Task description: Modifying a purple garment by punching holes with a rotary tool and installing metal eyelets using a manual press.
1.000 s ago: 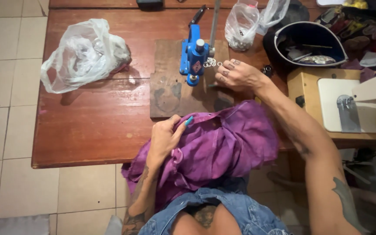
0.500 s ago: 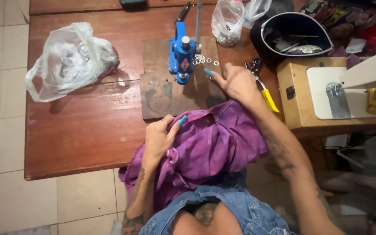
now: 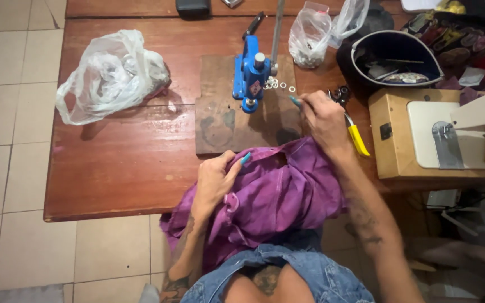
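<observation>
- Two hands work at the near edge of the table (image 3: 113, 168), with a purple cloth (image 3: 276, 196) draped from the lap up over that edge.
- The left hand (image 3: 215, 178) lies on the cloth at its near left fold, fingers curled and pressing the fabric down; it looks to be gripping a bunch of it, though the fingertips are partly hidden.
- The cloth reads as light, soft and limp. It will sag and slide off the polished wood unless pinned, so the best hold is a pinch at a hem or folded edge, where the layers give some body.
- The right hand (image 3: 324, 120) rests at the cloth's far edge, fingers drawn together; whether it pinches the fabric or something small I cannot tell.
- Just right of that hand lies a yellow-handled tool (image 3: 357, 139), touching the table.
- Beyond the cloth sits a worn wooden board (image 3: 220, 120), and on it stands a blue press (image 3: 249, 76), upright; heavy and stiff, by its look.
- Beside the press lie small metal rings (image 3: 279, 85): tiny, hard, likely to roll or scatter, best picked singly with fingertips.
- Farther off: a crumpled plastic bag (image 3: 110, 76) to the left, a clear bag (image 3: 309, 39) behind the board, a dark bowl (image 3: 397, 62) to the right.
</observation>
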